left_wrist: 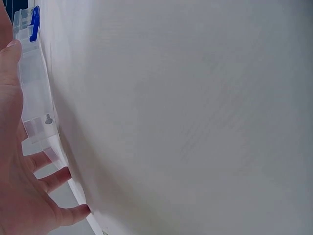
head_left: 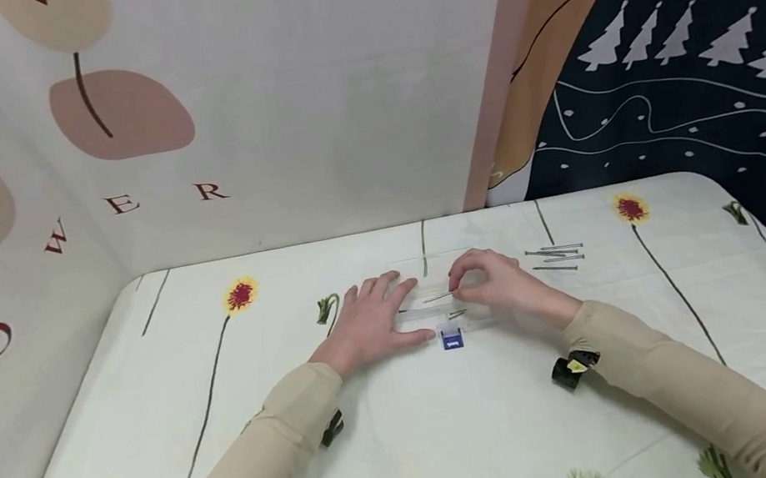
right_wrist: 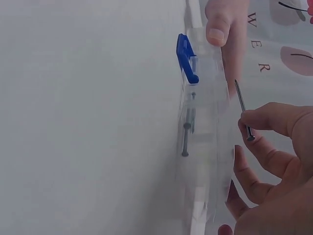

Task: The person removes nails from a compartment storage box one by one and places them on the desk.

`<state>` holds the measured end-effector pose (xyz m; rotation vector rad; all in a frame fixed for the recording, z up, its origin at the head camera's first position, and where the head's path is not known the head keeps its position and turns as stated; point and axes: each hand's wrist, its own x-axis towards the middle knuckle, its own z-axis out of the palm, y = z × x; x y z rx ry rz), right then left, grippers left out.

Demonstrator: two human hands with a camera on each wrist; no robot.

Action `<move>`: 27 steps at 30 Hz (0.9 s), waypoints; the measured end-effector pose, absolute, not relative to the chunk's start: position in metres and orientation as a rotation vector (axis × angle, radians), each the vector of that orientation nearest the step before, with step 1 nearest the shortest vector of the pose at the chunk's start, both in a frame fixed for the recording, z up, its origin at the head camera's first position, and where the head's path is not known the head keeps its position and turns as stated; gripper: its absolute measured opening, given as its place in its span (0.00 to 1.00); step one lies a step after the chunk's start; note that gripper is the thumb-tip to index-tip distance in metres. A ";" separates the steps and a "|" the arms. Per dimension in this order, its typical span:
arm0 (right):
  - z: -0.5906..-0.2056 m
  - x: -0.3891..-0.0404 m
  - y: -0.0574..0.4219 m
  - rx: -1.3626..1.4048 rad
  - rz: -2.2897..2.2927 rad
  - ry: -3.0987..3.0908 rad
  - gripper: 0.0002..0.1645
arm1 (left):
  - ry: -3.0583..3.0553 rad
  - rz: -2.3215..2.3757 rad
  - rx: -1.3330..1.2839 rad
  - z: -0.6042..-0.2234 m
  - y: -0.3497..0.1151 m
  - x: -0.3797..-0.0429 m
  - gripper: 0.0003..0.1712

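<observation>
R hand (head_left: 504, 283) w/ nail (right_wrist: 240, 100) — nr box (right_wrist: 208, 122)

I see the storage box (right_wrist: 210, 117) as clear, glossy, smooth plastic, its latch (right_wrist: 185, 58) as opaque plastic; from here the nail (right_wrist: 239, 96) looks smooth, shiny metal, the sleeves (head_left: 266, 449) and tablecloth (head_left: 434, 450) matt cloth.

You're in a homelike nook, though home or booth can't be told: flower-print tablecloth (head_left: 426, 452) before you, pale hanging (head_left: 331, 112) beyond, navy tree-print cloth (head_left: 681, 109) at right.
</observation>
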<state>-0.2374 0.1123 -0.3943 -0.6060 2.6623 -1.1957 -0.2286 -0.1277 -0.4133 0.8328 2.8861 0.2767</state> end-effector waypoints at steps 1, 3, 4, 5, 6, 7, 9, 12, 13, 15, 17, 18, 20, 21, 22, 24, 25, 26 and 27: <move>-0.394 -0.237 0.115 -0.603 -1.203 2.661 0.03 | 2.886 0.276 0.831 -0.413 -0.128 -0.229 0.52; -0.395 -0.237 0.119 -0.607 -1.224 2.659 0.03 | 2.887 0.274 0.828 -0.413 -0.127 -0.229 0.52; -0.396 -0.237 0.121 -0.606 -1.230 2.663 0.03 | 2.887 0.277 0.828 -0.413 -0.127 -0.229 0.52; -0.396 -0.237 0.124 -0.604 -1.236 2.667 0.03 | 2.886 0.281 0.827 -0.413 -0.127 -0.229 0.52; -0.396 -0.236 0.126 -0.602 -1.242 2.672 0.03 | 2.886 0.283 0.828 -0.413 -0.127 -0.229 0.52; -0.397 -0.236 0.129 -0.601 -1.245 2.677 0.03 | 2.886 0.282 0.828 -0.413 -0.127 -0.229 0.52; -0.398 -0.236 0.133 -0.604 -1.253 2.687 0.03 | 2.885 0.283 0.828 -0.413 -0.127 -0.229 0.52; -0.398 -0.235 0.141 -0.594 -1.261 2.691 0.03 | 2.886 0.280 0.830 -0.413 -0.126 -0.228 0.52; -0.398 -0.234 0.142 -0.591 -1.266 2.688 0.03 | 2.886 0.280 0.828 -0.413 -0.126 -0.228 0.52; -0.398 -0.233 0.146 -0.582 -1.272 2.685 0.03 | 2.883 0.282 0.827 -0.413 -0.127 -0.228 0.52; -0.398 -0.232 0.150 -0.571 -1.277 2.679 0.03 | 2.880 0.281 0.824 -0.412 -0.127 -0.227 0.52; -0.398 -0.232 0.152 -0.576 -1.283 2.679 0.03 | 2.878 0.281 0.822 -0.412 -0.126 -0.227 0.52; -0.399 -0.232 0.157 -0.573 -1.297 2.677 0.03 | 2.875 0.278 0.820 -0.411 -0.126 -0.227 0.52; -0.399 -0.231 0.159 -0.569 -1.304 2.676 0.03 | 2.874 0.276 0.820 -0.411 -0.126 -0.227 0.52; -0.399 -0.231 0.162 -0.563 -1.313 2.672 0.03 | 2.875 0.279 0.823 -0.411 -0.126 -0.227 0.52; -0.399 -0.230 0.167 -0.548 -1.324 2.668 0.03 | 2.875 0.281 0.821 -0.411 -0.126 -0.227 0.52; -0.399 -0.230 0.170 -0.531 -1.326 2.665 0.03 | 2.876 0.282 0.821 -0.411 -0.126 -0.227 0.52; -0.398 -0.229 0.172 -0.517 -1.322 2.667 0.03 | 2.875 0.286 0.821 -0.411 -0.126 -0.227 0.52; -0.398 -0.229 0.175 -0.505 -1.320 2.665 0.03 | 2.876 0.286 0.822 -0.411 -0.127 -0.227 0.52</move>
